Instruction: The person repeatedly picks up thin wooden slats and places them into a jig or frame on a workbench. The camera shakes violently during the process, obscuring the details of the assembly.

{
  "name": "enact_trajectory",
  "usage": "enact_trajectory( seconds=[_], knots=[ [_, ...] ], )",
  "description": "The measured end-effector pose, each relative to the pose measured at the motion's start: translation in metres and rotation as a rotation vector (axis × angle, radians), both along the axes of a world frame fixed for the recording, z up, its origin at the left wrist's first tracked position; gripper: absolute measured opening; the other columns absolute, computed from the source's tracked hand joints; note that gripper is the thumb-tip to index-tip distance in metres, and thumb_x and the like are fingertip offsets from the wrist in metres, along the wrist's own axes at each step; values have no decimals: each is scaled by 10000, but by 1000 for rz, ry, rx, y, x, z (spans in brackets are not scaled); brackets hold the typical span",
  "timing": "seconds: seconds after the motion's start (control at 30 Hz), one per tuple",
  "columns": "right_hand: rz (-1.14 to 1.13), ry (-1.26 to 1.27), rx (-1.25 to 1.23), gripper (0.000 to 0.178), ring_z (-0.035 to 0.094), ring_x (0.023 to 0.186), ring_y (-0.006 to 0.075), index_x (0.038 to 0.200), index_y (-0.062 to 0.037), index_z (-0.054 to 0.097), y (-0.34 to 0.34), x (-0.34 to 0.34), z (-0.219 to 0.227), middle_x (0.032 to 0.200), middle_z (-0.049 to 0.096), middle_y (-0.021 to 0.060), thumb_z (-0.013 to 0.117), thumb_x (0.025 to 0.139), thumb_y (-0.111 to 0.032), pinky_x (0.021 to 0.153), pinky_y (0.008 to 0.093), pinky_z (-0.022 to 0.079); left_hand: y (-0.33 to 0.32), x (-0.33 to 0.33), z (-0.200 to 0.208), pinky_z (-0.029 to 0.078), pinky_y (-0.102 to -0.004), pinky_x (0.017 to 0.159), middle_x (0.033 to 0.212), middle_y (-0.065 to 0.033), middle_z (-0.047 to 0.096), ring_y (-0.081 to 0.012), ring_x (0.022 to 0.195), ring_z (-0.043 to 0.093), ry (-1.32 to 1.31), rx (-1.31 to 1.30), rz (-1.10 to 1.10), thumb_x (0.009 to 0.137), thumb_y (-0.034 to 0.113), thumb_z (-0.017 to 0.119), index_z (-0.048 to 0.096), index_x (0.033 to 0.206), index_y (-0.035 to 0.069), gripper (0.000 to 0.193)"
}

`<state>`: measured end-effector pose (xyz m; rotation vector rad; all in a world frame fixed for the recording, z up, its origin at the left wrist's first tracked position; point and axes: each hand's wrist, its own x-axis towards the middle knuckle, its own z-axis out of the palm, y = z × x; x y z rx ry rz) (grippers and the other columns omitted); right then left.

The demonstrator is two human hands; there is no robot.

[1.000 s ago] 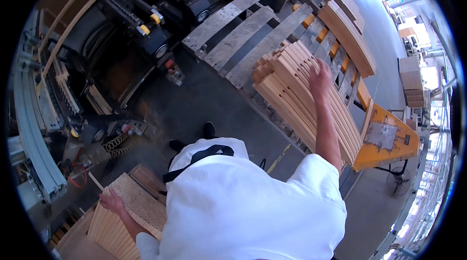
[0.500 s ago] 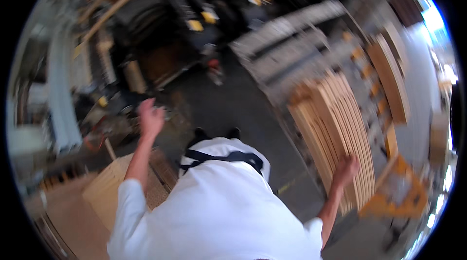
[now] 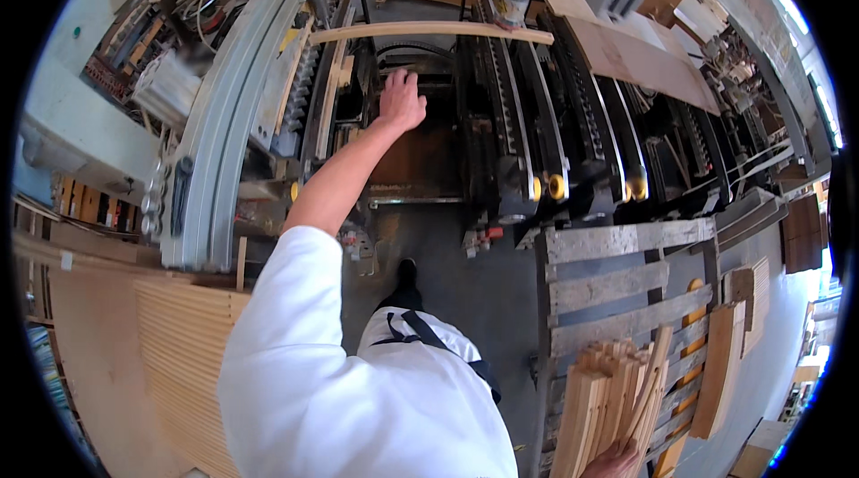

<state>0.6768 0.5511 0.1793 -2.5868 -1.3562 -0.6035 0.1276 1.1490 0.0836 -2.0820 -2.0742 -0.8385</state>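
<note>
Two long wooden strips (image 3: 429, 29) lie across the dark machine (image 3: 513, 133); just short of them hangs the left hand (image 3: 403, 102), fingers loosely bent — nothing shows in its grasp. At the lower edge the right hand (image 3: 613, 462), partly cut off, holds a tilted wooden strip (image 3: 651, 379) — it slants over a stack of strips (image 3: 582, 402) on a grey pallet (image 3: 626, 245)

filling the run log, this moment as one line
left hand: over black-railed machine, empty | right hand: gripping tilted wooden strip | strip stack: on pallet
</note>
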Motion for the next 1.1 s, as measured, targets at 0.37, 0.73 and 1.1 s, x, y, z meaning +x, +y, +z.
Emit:
enact_trajectory(
  seconds=[0.37,0.73,1.1],
  knots=[
    [701,508,-15,486,572,932,326,1309,-32,569,339,-188,65,1061,570,170,641,830,13,808,409,490,174,-23,19,210,-549,1137,1378,-168,417,-372,1344,337,141,-139,105,793,219,704,454,1369,108,638],
    [1304,445,-130,447,583,910,409,1283,-92,560,621,-312,47,969,564,197,631,843,-78,749,483,499,35,24,39,528,-498,785,1011,-191,559,-388,911,613,-129,-356,-292,775,222,756,597,988,23,332],
    [1382,434,-253,378,601,1028,416,1186,-76,633,837,-478,-22,1098,612,251,583,827,-185,896,474,504,-178,57,81,488,-479,837,1050,-170,523,-381,982,586,-453,-569,-97,864,199,666,569,1123,30,324]
  ],
)
